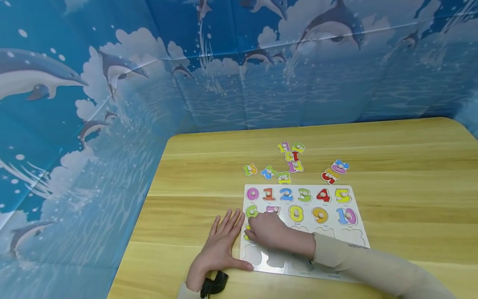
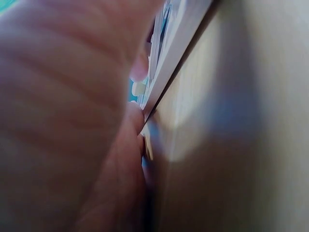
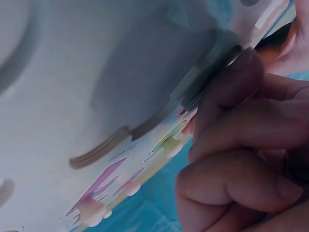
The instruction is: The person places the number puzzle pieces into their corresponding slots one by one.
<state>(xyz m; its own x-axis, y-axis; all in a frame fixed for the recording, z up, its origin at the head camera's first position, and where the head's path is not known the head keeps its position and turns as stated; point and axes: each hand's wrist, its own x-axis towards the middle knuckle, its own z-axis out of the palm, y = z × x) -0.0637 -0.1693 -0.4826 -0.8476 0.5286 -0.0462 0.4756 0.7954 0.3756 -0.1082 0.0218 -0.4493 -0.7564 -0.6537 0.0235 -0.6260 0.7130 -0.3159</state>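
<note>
Eleven numbers sit in board; nine pieces left loose beyond it. Right hand clamped on yellow piece at board's left side; left hand, fingers apart, alongside

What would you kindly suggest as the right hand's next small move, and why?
Probably press the yellow piece flat into the board: the right hand seems to pinch it at the third row's left end, and the left hand touches the board's left edge, possibly steadying it.

left hand: palm down, fingers fanned, thumb out | right hand: fingers curled | right forearm: slanting inward
</note>
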